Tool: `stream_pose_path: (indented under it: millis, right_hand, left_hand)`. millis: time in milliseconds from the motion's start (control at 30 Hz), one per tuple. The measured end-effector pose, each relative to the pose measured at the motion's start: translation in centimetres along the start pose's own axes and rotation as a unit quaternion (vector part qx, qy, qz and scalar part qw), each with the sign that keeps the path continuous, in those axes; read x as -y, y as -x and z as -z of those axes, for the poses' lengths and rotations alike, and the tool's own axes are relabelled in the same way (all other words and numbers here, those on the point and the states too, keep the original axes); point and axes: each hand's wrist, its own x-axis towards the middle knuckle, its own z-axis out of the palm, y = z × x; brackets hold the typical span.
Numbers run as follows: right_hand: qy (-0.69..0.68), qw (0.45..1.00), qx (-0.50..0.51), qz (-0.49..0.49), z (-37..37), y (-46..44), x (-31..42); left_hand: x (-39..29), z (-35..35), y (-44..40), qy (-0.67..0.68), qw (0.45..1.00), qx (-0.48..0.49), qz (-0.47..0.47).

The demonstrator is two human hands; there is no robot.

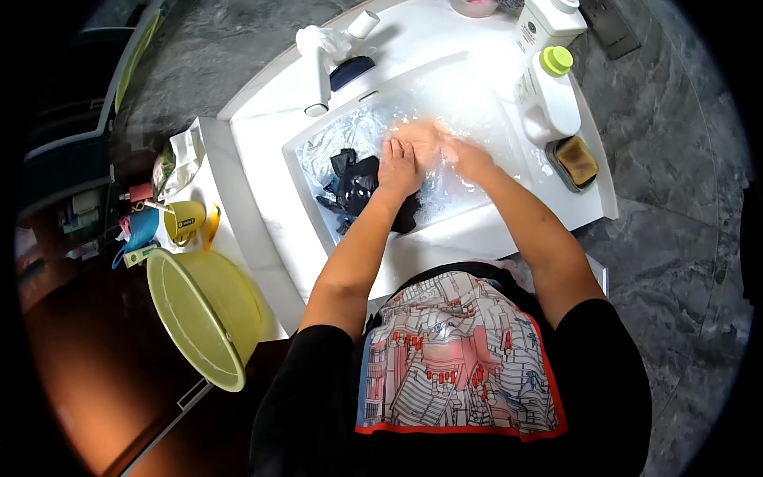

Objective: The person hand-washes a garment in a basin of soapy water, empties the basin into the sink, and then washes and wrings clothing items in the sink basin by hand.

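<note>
A white basin (pixel 318 215) holds soapy water. On its left side lie a pale silvery cloth (pixel 326 146) and a dark wet cloth (pixel 362 181). My left hand (pixel 400 165) is at the water beside the dark cloth, resting against a peach-coloured item (pixel 420 135) with its fingers spread. My right hand (pixel 469 159) is closed at the right edge of that item, partly under suds. What its fingertips hold is blurred by water and foam.
A white faucet (pixel 316 83) stands at the basin's back left. White bottles (pixel 551 95) and a sponge in a dish (pixel 576 161) are on the right rim. At left are a yellow-green tub (pixel 195 318) and a yellow mug (pixel 185 220).
</note>
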Motion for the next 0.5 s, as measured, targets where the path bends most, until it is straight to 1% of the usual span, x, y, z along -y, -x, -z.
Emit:
stream_pose_path:
  millis: [33, 67, 100, 133, 167, 200, 233, 267, 300, 333, 367, 400, 467, 500]
  right_hand:
    - [-0.173, 0.977, 0.078, -0.100, -1.4, -2.2, -1.9]
    - [-0.336, 0.908, 0.154, -0.196, -2.2, -3.4, -2.7]
    - [-0.335, 0.909, 0.154, -0.194, -2.0, -3.5, -1.7]
    - [-0.481, 0.840, 0.020, -0.250, -1.6, -3.3, 0.1]
    - [-0.604, 0.732, -0.115, -0.294, -1.0, -2.7, 1.7]
    - [-0.600, 0.734, -0.118, -0.295, -0.3, -2.1, 2.8]
    - [-0.562, 0.790, -0.125, -0.211, 0.5, -1.7, 4.2]
    - [-0.519, 0.836, -0.127, -0.123, 1.3, -1.2, 5.8]
    - [-0.517, 0.839, -0.121, -0.118, 2.4, -0.6, 7.4]
    - [-0.464, 0.871, -0.163, -0.004, 3.8, 0.1, 8.9]
    - [-0.401, 0.886, -0.206, 0.110, 5.2, 0.9, 10.2]
    - [-0.395, 0.888, -0.206, 0.113, 6.3, 1.8, 11.5]
    - [-0.387, 0.866, -0.146, 0.282, 8.2, 3.9, 13.8]
    - [-0.350, 0.883, -0.086, 0.301, 9.2, 5.3, 14.5]
  left_hand:
    - [0.2, 1.6, -0.9, 0.071, 0.993, 0.092, 0.010]
    - [0.3, 3.5, -1.3, 0.143, 0.972, 0.184, 0.020]
    - [0.2, 6.2, -1.5, 0.306, 0.923, 0.213, 0.091]
    - [0.2, 6.1, -1.4, 0.309, 0.923, 0.212, 0.088]
    - [0.0, 5.6, -1.1, 0.570, 0.790, 0.167, 0.152]
    - [-0.1, 5.3, -0.6, 0.778, 0.584, 0.107, 0.205]
    - [-0.7, 8.5, 0.1, 0.805, 0.528, 0.150, 0.225]
    - [-0.4, 9.9, 0.2, 0.807, 0.525, 0.145, 0.227]
    - [0.0, 11.0, 0.4, 0.821, 0.434, 0.206, 0.308]
    - [0.5, 11.5, 0.5, 0.821, 0.335, 0.265, 0.379]
    - [0.9, 10.5, 0.8, 0.861, 0.290, 0.250, 0.336]
    - [1.1, 9.8, 1.0, 0.863, 0.288, 0.249, 0.331]
    - [1.3, 8.9, 1.5, 0.964, 0.164, 0.169, 0.122]
    - [1.7, 8.4, 1.8, 0.971, 0.116, 0.194, 0.074]
